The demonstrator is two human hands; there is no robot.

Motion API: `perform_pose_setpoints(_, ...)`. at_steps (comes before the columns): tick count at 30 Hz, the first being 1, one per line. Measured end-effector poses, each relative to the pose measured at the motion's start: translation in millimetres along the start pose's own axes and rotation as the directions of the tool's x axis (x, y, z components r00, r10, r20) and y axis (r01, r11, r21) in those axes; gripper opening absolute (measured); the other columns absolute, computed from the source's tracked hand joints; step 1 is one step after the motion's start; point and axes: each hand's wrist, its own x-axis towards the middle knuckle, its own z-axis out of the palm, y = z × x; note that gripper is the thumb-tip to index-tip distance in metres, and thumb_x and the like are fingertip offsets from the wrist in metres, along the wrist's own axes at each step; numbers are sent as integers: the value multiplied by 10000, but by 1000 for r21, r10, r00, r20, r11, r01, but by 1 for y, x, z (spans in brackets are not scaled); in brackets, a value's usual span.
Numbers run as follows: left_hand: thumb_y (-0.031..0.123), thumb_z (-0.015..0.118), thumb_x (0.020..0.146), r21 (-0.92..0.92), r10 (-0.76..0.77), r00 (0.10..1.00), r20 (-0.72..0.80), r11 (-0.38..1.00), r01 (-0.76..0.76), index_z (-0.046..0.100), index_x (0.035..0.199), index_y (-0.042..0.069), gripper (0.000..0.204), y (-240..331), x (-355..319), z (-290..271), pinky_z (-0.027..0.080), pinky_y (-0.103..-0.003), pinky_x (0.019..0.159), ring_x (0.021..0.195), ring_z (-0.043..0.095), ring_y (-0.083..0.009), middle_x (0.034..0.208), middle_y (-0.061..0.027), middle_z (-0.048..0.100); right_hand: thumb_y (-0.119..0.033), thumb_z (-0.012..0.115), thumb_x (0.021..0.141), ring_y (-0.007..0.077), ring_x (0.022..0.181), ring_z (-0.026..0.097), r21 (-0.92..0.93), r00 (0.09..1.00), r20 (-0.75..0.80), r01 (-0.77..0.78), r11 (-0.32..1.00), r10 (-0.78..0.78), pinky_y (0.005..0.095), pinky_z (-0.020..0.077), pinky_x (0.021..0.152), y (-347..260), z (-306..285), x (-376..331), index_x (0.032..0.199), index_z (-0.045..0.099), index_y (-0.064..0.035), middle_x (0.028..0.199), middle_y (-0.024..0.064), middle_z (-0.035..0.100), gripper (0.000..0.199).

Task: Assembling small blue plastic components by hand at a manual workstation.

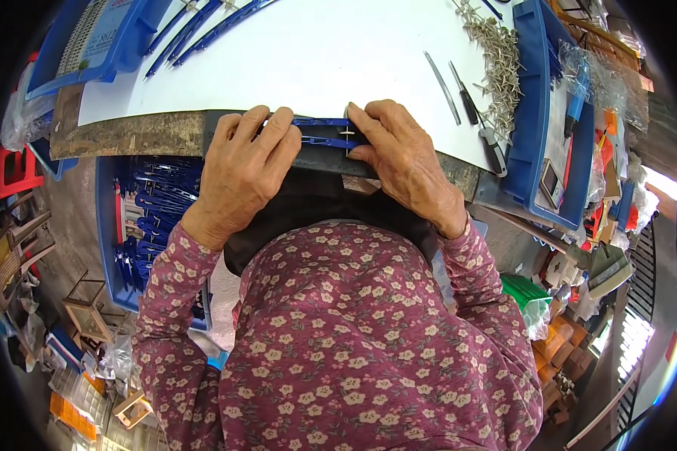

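Observation:
At the table's front edge, a long blue plastic piece with two slim rails (pixel 320 140) lies over a black pad (pixel 323 158). My left hand (pixel 241 165) is closed on its left part, fingers bent over the rails. My right hand (pixel 410 161) grips the right end, thumb and forefinger at either end of a small metal pin (pixel 347 133) that stands across the rails. The right end of the piece is hidden under my right hand. A heap of similar metal pins (pixel 500 64) lies at the right side of the white tabletop.
Several blue strips (pixel 214 31) lie at the far left, beside a blue bin (pixel 132 37). Tweezers (pixel 442 86), a thin black-handled tool (pixel 468 101) and a grey-handled tool (pixel 493 152) lie right. A blue tray (pixel 526 113) borders the pins. Below left stands a crate (pixel 109 225) of blue pieces.

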Motion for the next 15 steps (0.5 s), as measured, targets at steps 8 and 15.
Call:
perform_pose_setpoints(8, 4, 582, 720, 2, 74, 995, 66, 997, -75, 568, 918, -53, 206, -12, -5, -7, 472, -328, 847, 1037, 524, -275, 1090, -140, 523, -13, 676, 696, 279, 863, 512, -30, 999, -16, 37, 999, -37, 351, 442, 701, 3, 2, -1, 1179, 486, 6, 985, 141, 505, 520)
perform_pose_setpoints(15, 8, 583, 726, 11, 133, 984, 116, 991, -136, 570, 918, -63, 205, -14, -5, -14, 460, -343, 890, 1041, 530, -272, 1082, -154, 524, -26, 671, 708, 284, 885, 506, -13, 999, -11, 45, 999, -45, 354, 442, 732, 4, 2, -3, 1181, 477, 10, 997, 144, 499, 513)
